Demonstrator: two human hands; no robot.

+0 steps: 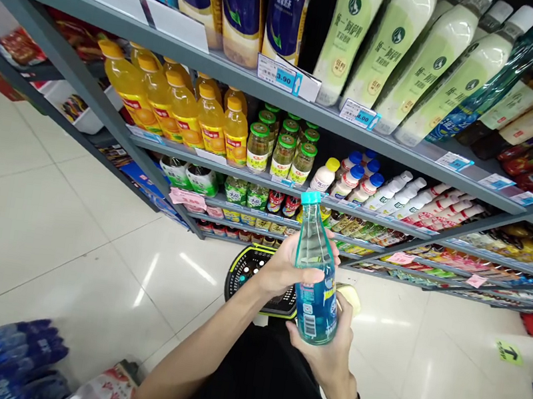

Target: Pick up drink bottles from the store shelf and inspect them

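Note:
A clear teal bottle [315, 251] with a turquoise cap and a blue label is held in front of me, tilted slightly with its cap toward the shelves. Around its upper half wraps my left hand [286, 267], the thumb lying across the label. My right hand [332, 345] grips the bottle's base from below and the side, with a dark band on that wrist. The label's barcode faces me. Beneath the bottle, on the floor, a black shopping basket [233, 280] with a yellow-green rim shows several items inside, partly hidden by my left arm.
Shelves [192, 56] of drinks span the view ahead. Orange juice bottles [175, 101], green-lidded jars [283, 155] and pale green milk tea bottles [387, 43] stand on them. Shrink-wrapped blue bottle packs [4, 353] lie at lower left. Tiled floor [88, 239] runs on both sides.

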